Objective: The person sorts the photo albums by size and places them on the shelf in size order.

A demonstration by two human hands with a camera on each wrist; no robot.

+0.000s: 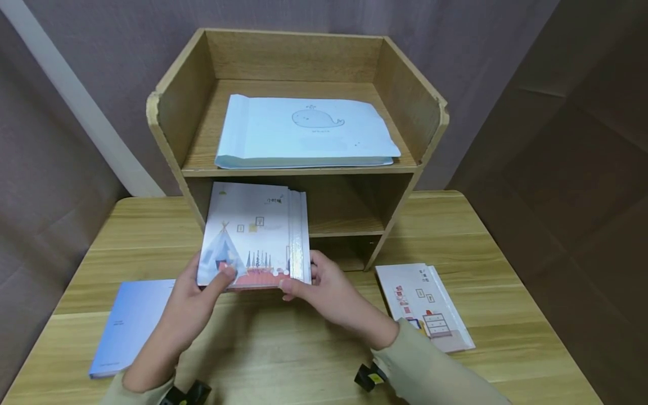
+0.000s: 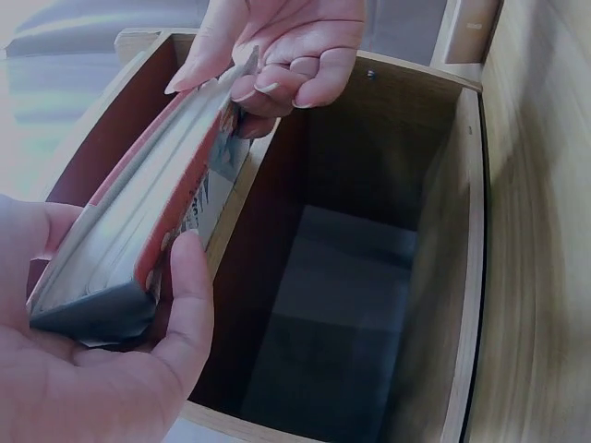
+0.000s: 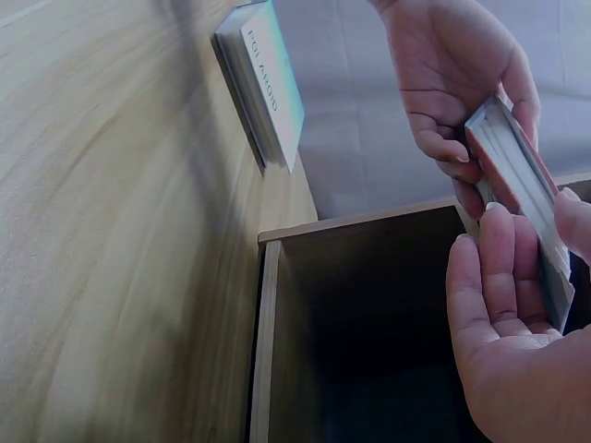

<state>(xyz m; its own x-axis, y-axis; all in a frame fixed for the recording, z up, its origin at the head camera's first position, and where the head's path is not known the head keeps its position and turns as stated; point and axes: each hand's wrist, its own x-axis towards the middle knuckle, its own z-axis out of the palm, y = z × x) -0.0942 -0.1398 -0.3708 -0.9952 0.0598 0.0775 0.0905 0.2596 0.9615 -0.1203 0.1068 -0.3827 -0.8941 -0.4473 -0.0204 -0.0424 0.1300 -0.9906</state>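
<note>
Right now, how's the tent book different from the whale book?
The left hand and right hand hold the tent book; the whale book lies on the top shelf. The tent book looks smaller than the whale book. The tent book's picture is coloured; the whale book's is outlined. Both have pictures.

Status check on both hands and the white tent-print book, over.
Left hand and right hand gripping white rectangular book with blue tent cover. Book held at middle compartment of brown wooden shelf. No obstruction visible; space directly behind book hidden.
</note>
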